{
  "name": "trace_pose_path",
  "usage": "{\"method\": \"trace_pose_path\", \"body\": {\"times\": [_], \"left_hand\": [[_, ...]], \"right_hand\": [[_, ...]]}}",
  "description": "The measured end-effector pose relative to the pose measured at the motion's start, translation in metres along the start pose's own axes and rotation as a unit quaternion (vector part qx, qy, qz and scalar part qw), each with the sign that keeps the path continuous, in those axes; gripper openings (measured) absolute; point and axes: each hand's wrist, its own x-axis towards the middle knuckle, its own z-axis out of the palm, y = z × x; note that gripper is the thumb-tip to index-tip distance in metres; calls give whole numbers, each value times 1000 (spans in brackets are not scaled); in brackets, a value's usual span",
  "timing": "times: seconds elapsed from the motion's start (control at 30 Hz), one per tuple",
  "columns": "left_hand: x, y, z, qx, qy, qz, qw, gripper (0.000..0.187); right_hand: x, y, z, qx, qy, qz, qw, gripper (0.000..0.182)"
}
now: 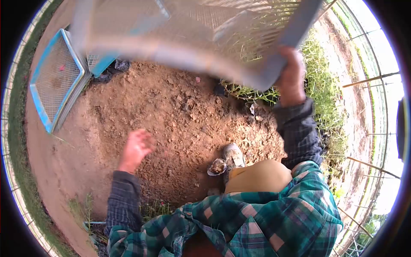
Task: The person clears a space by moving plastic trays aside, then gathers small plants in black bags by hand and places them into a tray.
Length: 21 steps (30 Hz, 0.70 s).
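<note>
Large grey-framed wire-mesh sieve (184, 34) blocks the whole upper span, its corner gripped by the right hand (292, 77). Left hand (136, 147) hangs free over the loose brown soil mound (180, 115): open air there. Blue-framed mesh tray (55, 79) bounds the left side, worn muddy shoe (231, 156) sits near the mound's lower edge.

Wire-mesh sieve (192, 25), probably metal frame, rough crumbly soil (184, 115), woven plaid shirt (274, 218)

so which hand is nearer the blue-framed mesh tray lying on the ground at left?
Left. The left hand hangs open over the dirt, apart from the blue-framed mesh tray to its upper left. The right hand is far across, gripping the frame of a raised sieve.
</note>
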Motion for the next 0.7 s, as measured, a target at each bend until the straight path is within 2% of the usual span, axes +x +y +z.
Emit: {"method": "trace_pose_path", "body": {"times": [0.03, 0.07, 0.1, 0.13, 0.17, 0.2, 0.27, 0.3, 0.33, 0.37, 0.4, 0.43, 0.47, 0.5, 0.53, 0.57, 0.6, 0.67, 0.7], "left_hand": [[-9, 18, -23, -37, 80, 74, 993, 54], [-8, 17, -81, -134, 84, 111, 981, 60], [-11, 11, -140, -231, 87, 146, 958, 65], [-27, 12, -176, -172, 75, 170, 967, 69], [-45, 12, -194, -113, 63, 193, 973, 73], [-62, 9, -198, -113, 63, 192, 973, 73], [-82, 9, -201, -113, -103, 73, 985, 72], [-80, 3, -196, -112, -105, 72, 986, 72], [-77, -10, -187, -80, 32, 16, 996, 66], [-73, -24, -185, -48, 168, -41, 984, 59], [-59, -45, -198, -52, 168, -44, 984, 59], [-38, -71, -218, 83, 201, 26, 976, 51], [-25, -88, -228, 215, 230, 97, 944, 43], [-18, -92, -222, 286, 256, 131, 914, 35], [-15, -91, -208, 282, 257, 131, 915, 35], [-17, -85, -189, 250, 250, 129, 926, 35], [-18, -80, -174, 220, 244, 129, 936, 34], [-11, -81, -156, 198, 247, 145, 937, 33], [-8, -78, -146, 169, 246, 132, 945, 33]], "right_hand": [[-16, 19, 20, -35, -49, 29, 998, 30], [-40, 30, 44, -35, -63, 126, 989, 22], [-50, 69, 44, -15, -166, 160, 973, 21], [-70, 87, 59, -54, -201, 227, 951, 29], [-96, 109, 72, -102, -204, 238, 944, 33], [-117, 132, 75, -149, -205, 248, 935, 38], [-131, 191, 42, -296, -308, 206, 881, 42], [-132, 210, 24, -318, -243, 221, 889, 42], [-133, 224, 4, -339, -177, 237, 893, 42], [-126, 235, -14, -323, -90, 276, 901, 45], [-114, 242, -30, -306, -3, 311, 900, 48], [-101, 247, -45, -351, 44, 273, 895, 50], [-88, 249, -55, -395, 89, 231, 885, 53], [-77, 249, -58, -414, 96, 153, 892, 57], [-68, 249, -59, -429, 103, 73, 894, 62], [-58, 238, -54, -315, 61, 117, 940, 72], [-45, 242, -52, -314, 60, 116, 940, 72], [-21, 244, -44, -371, 17, 38, 928, 70], [-13, 238, -34, -446, 76, 63, 889, 57]]}}
